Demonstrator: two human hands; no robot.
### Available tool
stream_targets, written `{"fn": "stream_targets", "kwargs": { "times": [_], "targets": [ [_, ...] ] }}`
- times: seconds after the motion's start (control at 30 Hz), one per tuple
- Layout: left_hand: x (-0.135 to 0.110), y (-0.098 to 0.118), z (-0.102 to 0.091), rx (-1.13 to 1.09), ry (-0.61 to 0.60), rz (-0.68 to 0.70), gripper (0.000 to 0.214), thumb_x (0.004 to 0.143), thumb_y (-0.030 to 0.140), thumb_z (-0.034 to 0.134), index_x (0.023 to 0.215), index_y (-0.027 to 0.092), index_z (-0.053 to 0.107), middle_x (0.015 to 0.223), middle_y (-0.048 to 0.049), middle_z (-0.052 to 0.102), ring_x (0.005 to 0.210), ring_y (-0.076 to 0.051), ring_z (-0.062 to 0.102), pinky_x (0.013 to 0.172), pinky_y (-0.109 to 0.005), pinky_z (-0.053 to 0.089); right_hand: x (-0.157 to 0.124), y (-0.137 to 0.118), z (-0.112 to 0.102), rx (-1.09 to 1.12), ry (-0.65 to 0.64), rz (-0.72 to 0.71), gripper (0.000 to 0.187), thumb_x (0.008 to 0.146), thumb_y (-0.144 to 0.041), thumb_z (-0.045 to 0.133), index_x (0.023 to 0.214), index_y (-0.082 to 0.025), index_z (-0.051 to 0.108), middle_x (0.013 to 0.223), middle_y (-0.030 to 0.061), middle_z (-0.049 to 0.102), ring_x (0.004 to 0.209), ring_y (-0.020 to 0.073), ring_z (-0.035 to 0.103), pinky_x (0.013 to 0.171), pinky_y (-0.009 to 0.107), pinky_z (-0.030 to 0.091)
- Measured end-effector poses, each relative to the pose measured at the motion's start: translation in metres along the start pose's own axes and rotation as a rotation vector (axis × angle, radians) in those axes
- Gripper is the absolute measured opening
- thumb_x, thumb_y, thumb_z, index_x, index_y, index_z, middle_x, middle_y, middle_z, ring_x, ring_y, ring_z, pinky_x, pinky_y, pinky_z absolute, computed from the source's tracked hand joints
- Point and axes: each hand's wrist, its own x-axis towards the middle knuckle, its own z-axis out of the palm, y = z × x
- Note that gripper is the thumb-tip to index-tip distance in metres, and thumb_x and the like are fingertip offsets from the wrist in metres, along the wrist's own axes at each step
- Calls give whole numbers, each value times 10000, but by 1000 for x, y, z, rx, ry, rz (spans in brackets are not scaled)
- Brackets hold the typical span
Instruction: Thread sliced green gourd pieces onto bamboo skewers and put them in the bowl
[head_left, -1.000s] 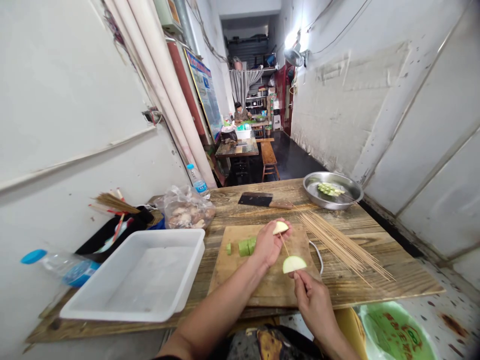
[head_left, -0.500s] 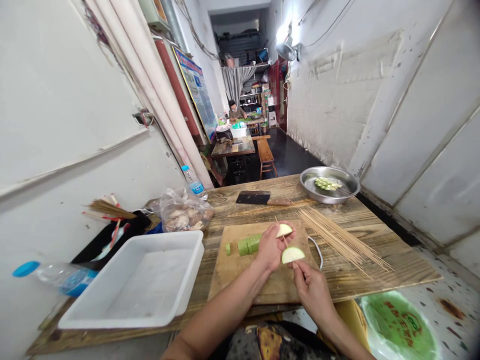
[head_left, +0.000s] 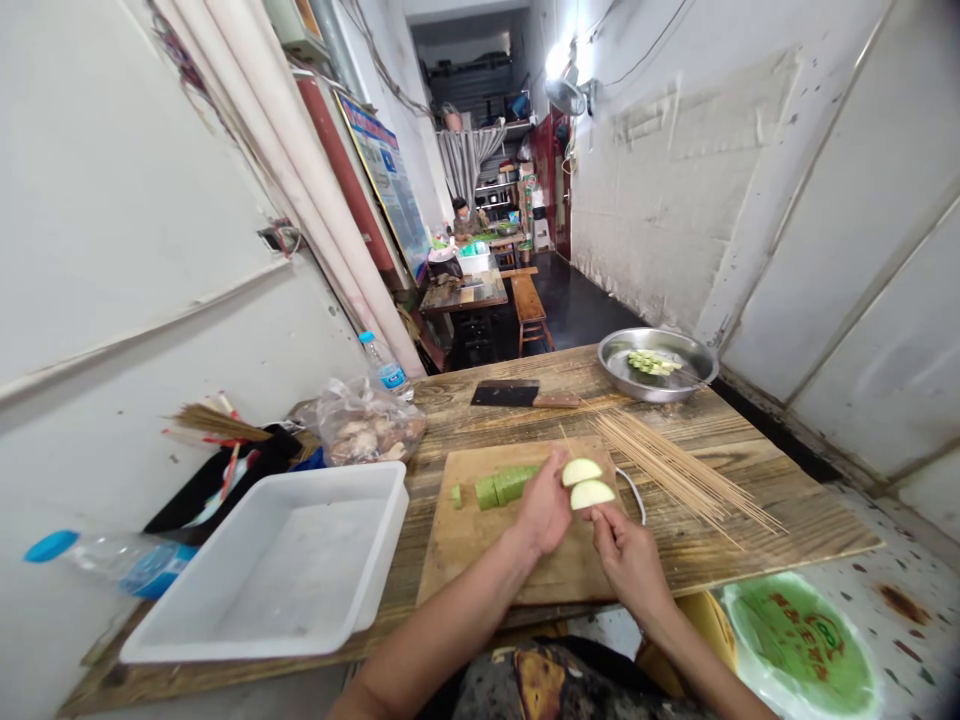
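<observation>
My right hand [head_left: 628, 555] pinches the lower end of a thin bamboo skewer, just under a half-round zucchini slice [head_left: 592, 494]. Above it on the same skewer sits another half-moon zucchini slice [head_left: 582, 471], pale inside with a green rim. My left hand [head_left: 544, 508] is at the left end of the upper slice, its fingers closed against it and partly hidden. The skewer's tip [head_left: 564, 435] pokes out beyond the slices. Beneath my hands lies a wooden cutting board [head_left: 469, 555], bearing a row of cut zucchini pieces [head_left: 504, 486].
Loose bamboo skewers [head_left: 679, 470] lie to the right, below a steel bowl [head_left: 658, 388] holding skewered pieces. A cleaver [head_left: 517, 393] rests behind the board. At left are a white plastic tub [head_left: 262, 560], a filled plastic bag [head_left: 367, 425] and water bottles [head_left: 386, 368]. Another person [head_left: 465, 220] sits far back.
The two slices have come closer together on the skewer. My right hand has moved slightly up and right; my left hand's fingertips no longer show beyond the upper slice.
</observation>
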Motion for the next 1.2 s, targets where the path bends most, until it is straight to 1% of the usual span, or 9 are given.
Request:
{"fn": "stream_targets", "kwargs": {
  "times": [0.1,0.17,0.27,0.4,0.6,0.83,1.03,1.13,1.2],
  "targets": [
    [14,20,-33,453,131,359,425,831,385,506,1203,178,489,1170,-110,601,1076,-197,562,927,-349,425,-3,18,-12,-11,50,54,444,862,-461,362,858,-122,648,650,75,643,540,160,569,536,244,423],
    [22,32,-56,943,44,497,437,797,374,555,1186,176,531,1177,-108,602,1132,-215,523,1014,-379,347,-6,28,-20,-15,65,82,473,851,-498,370,851,-118,653,662,89,653,566,174,589,561,256,444],
    [29,34,-74,1534,-145,433,607,708,415,653,1251,194,494,1322,-116,502,1269,-282,383,1083,-473,206,-13,38,-24,-10,49,107,489,843,-527,382,849,-121,655,655,89,653,593,187,607,580,263,459],
    [33,17,-71,1878,-100,390,572,723,406,636,1226,176,492,1260,-141,540,1234,-305,408,1074,-562,84,-24,43,-19,-1,10,124,463,861,-506,360,850,-144,648,745,100,681,702,203,644,656,269,476],
    [41,9,-63,1844,-118,412,300,742,287,578,1023,181,597,1091,-122,627,1105,-284,497,1077,-531,31,-32,43,-14,-5,-50,99,453,877,-481,340,843,-157,654,747,96,698,727,212,658,667,275,485],
    [50,3,-68,1701,-179,421,483,707,281,627,1178,232,532,1200,-128,589,1140,-304,488,1056,-533,126,-33,41,-12,-21,-55,65,470,890,-484,332,850,-152,662,745,91,698,634,196,643,590,268,475],
    [57,12,-74,1547,-226,393,409,600,243,731,996,220,631,1032,-86,668,1067,-295,545,1073,-523,98,-33,41,-14,-35,-45,61,467,887,-482,341,850,-145,662,779,103,702,679,205,657,625,273,487],
    [56,21,-75,1455,-207,408,531,633,247,712,1142,219,567,1151,-110,618,1094,-267,538,1061,-494,201,-35,39,-15,-27,-27,69,467,883,-486,352,850,-141,664,780,104,703,684,206,659,621,270,489],
    [52,29,-75,1253,-203,358,550,661,277,703,1177,191,535,1203,-139,580,1083,-240,550,999,-432,336,-36,34,-16,-7,-15,60,461,877,-493,368,838,-143,665,779,101,705,678,203,658,621,268,492]
  ]
}}
